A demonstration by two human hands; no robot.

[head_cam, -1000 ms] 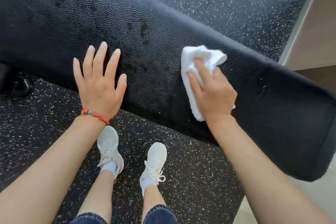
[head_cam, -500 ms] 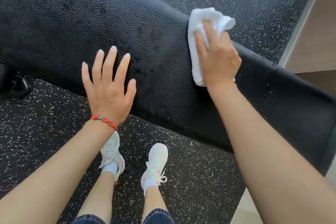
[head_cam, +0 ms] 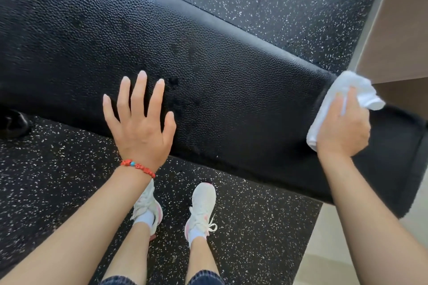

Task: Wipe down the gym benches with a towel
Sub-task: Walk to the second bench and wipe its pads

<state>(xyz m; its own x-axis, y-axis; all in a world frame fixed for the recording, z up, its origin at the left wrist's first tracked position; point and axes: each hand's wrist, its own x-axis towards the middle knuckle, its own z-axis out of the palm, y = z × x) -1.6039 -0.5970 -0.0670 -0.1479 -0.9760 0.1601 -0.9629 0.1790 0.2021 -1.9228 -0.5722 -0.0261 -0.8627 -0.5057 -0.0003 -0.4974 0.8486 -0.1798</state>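
Bench [head_cam: 231, 90], towel [head_cam: 345, 87] under right-hand fingers [head_cam: 338, 102].

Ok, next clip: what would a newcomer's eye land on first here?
First the white towel, bright against the black bench pad, gripped by the right hand near the pad's right end. Then the left hand, fingers spread flat on the pad's near edge, with a red bead bracelet at the wrist. Below, white sneakers stand on speckled rubber flooring.

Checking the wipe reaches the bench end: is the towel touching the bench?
Touching. The head view shows the right hand pressing the white towel flat against the black bench near its end.
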